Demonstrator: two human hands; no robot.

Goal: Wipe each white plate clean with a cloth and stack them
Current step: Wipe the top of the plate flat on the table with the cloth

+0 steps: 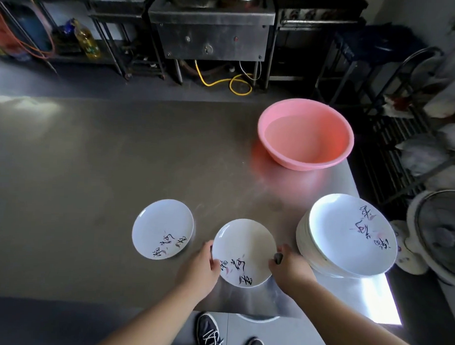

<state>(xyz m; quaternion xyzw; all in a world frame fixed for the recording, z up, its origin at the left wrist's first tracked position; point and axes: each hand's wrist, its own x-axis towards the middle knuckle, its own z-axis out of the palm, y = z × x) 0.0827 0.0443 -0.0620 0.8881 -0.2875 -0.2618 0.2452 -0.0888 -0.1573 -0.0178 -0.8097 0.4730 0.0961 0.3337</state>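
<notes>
A white plate (244,247) with black brush writing sits near the front edge of the steel table (118,163). My left hand (199,269) grips its left rim and my right hand (289,267) grips its right rim. A single white plate (162,228) lies flat just to the left. On the right, a tall stack of white plates (348,236) leans slightly toward the table's right edge. No cloth is visible.
A pink basin (306,133) holding water stands at the back right of the table. A fan (438,234) sits on the floor beyond the right edge. Steel kitchen units line the far side. My shoes (210,331) show below the front edge.
</notes>
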